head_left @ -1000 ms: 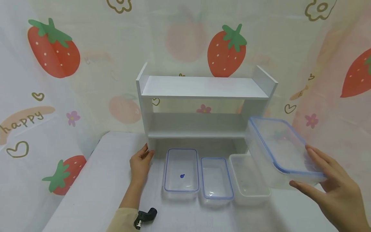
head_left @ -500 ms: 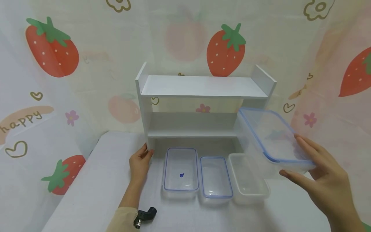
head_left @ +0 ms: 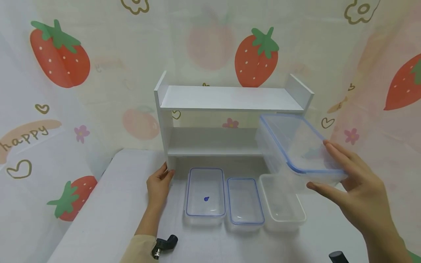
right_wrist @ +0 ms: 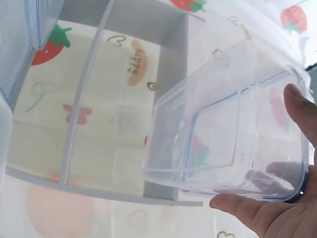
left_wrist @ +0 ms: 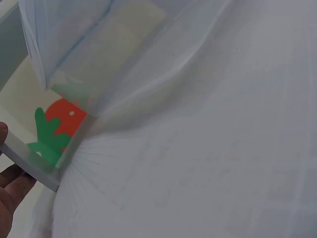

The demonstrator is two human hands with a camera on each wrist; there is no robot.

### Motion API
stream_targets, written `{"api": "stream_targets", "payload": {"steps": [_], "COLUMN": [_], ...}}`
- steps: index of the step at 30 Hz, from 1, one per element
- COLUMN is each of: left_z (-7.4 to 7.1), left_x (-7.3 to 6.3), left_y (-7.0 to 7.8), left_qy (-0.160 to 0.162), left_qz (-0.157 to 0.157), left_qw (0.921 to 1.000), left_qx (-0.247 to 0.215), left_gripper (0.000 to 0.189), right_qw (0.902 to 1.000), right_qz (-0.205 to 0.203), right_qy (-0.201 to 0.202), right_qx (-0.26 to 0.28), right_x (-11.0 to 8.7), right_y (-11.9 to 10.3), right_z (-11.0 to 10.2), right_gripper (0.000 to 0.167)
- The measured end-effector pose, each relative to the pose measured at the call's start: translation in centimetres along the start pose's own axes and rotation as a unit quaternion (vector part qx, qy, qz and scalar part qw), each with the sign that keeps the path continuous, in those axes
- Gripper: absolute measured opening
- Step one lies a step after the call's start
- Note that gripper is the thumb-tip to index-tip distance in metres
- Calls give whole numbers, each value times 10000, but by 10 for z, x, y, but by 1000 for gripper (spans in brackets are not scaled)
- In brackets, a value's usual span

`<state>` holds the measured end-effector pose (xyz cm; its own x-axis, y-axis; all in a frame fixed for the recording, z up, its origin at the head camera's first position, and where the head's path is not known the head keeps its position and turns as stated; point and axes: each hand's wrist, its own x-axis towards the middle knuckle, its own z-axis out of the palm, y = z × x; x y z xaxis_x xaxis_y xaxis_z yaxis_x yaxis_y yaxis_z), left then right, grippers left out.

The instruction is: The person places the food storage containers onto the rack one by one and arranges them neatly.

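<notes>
A white shelf rack (head_left: 230,98) stands at the back of the table. My left hand (head_left: 159,186) pinches the lower front edge of its left side panel; the left wrist view shows fingers on both sides of that board (left_wrist: 32,166). My right hand (head_left: 358,190) holds a large clear food container (head_left: 292,142) with a blue-edged lid by its near right end, thumb on one side, fingers on the other. This container is raised and tilted in front of the rack's right side, overlapping the middle shelf's right end. In the right wrist view the container (right_wrist: 223,134) is seen close up.
Three clear containers stand in a row before the rack: a large blue-rimmed one (head_left: 206,191), a smaller blue-rimmed one (head_left: 246,201) and one without blue rim (head_left: 283,204). A white cloth covers the table (head_left: 112,204). A strawberry-print curtain (head_left: 210,44) hangs behind.
My right hand has carried the container leftward and upward, closer to the rack's middle shelf. My left hand stays at the side panel, and the row of containers has not moved.
</notes>
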<state>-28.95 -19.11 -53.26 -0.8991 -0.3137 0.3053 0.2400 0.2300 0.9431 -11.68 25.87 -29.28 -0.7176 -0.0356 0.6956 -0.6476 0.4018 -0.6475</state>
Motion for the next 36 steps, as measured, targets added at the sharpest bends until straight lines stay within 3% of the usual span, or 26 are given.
{"api": "stream_targets", "payload": {"steps": [8,14,18,24,31,36], "left_z": [1,0,-1,-1,-1,0], "left_x": [-1,-1,-1,-1,-1,-2], "left_y": [2,2,4,3,3,4], "left_qy": [0,-24,-20,38,6,-4], "left_qz": [-84,-148,-194,-270,-238,-284], "left_qw": [10000,9999,9998,9996,9997,9996], "left_qx": [-3,-27,27,-43,-107,-64], "left_gripper": [50,51,52,51,51,50], "right_qw": [9997,9994,9992,9975,9989,9976], "right_qz": [61,-244,-178,-416,-388,-402], "right_qy": [-232,-257,-283,-232,-192,-117], "right_qx": [109,-52,-222,-527,-181,-547], "right_x": [10,17,23,32,43,51], "right_y": [-9,-15,-22,-31,-41,-50], "right_z": [4,10,13,18,22,23], "right_gripper": [98,98,99,98,96,96]}}
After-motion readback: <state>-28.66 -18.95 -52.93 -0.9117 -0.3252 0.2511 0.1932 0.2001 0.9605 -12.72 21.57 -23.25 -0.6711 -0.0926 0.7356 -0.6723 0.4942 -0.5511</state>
